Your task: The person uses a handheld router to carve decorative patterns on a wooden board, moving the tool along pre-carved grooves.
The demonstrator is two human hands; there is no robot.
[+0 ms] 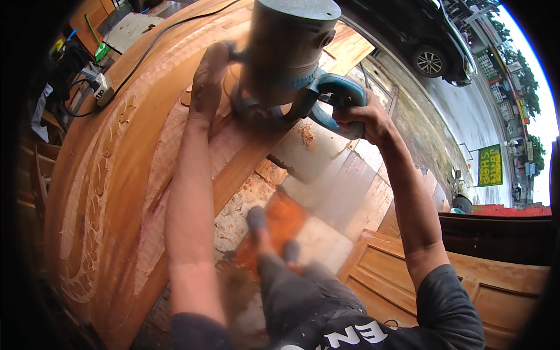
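A large router with a dark cylindrical body and a teal handle rests over the edge of a carved wooden panel. My right hand is wrapped round its teal D-shaped handle on the right. On the other side my left hand is closed round the dark side knob, with its fingers partly hidden and blurred. The router's base sits on the wood; its bit cannot be seen. Carved scrolls and roughened, paler bands run along the panel, and curled wood shavings lie beside its edge.
A black cord crosses the panel toward a white power socket at the left. Orange sawdust covers the floor round my feet. A panelled wooden door lies at lower right. Beyond are a dark car and a street.
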